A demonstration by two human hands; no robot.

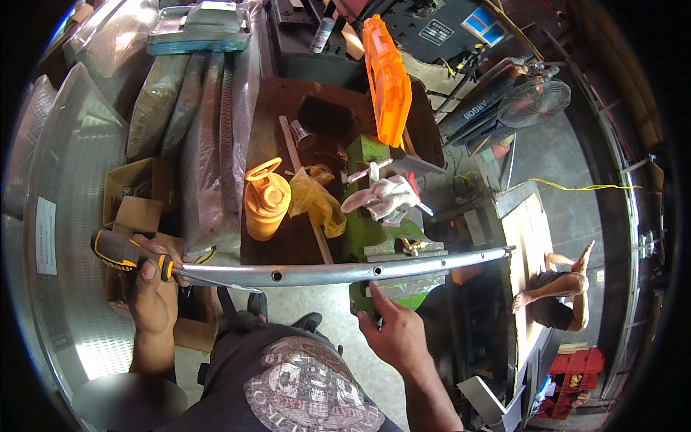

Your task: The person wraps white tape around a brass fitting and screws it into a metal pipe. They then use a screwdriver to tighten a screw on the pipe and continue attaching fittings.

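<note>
We observe the left hand (pixel 147 288) clenched around the black-and-yellow handle of a tool (pixel 129 254), thumb lying along the handle. The tool's shaft runs from the handle toward the near end of a long metal tube (pixel 338 272); whether its tip touches the tube we cannot tell.

The tube lies crosswise in front of us, slightly bowed in this view, with several small holes along its side. Its middle passes through a green bench vise (pixel 374 252), which sits at the front edge of a dark brown tabletop (pixel 281 108), and its far end reaches out to the right past the vise.

The right hand (pixel 394 333) is below the tube at the front of the vise, fingers curled and the index finger extended up to touch the vise body. Its grip is partly hidden, and we cannot tell whether it grasps anything.

On the tabletop we note an orange jug with a loop handle (pixel 266 201), a crumpled yellow plastic bag (pixel 317 201) just beside it, and a pair of white work gloves (pixel 385 196) lying on the vise top. An orange plastic case (pixel 386 79) stands on edge at the back. A pedestal fan (pixel 534 101) stands well apart to the right. Another person (pixel 558 291) is on the floor at far right
</note>
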